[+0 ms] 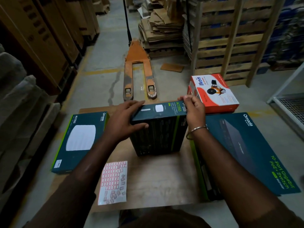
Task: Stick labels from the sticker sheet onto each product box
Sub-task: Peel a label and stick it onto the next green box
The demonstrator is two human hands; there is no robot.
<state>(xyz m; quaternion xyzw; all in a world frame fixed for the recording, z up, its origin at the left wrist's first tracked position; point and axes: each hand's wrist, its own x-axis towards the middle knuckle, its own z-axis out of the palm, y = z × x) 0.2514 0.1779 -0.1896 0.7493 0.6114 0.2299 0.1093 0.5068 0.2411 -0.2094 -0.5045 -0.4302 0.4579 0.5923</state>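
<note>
Labelling looks partly done: flat Omada box (79,142) bears a sticker; left hand (126,120) and right hand (192,109) grasp the upright box (159,129), sticker sheet (113,181) lying near it, half used

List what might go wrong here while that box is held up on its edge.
1. The upright AC1350 box stands on a narrow edge, steadied only by the left hand and right hand; letting go might tip it.
2. If it falls toward the person, it could land on the sticker sheet and crease the labels.
</note>
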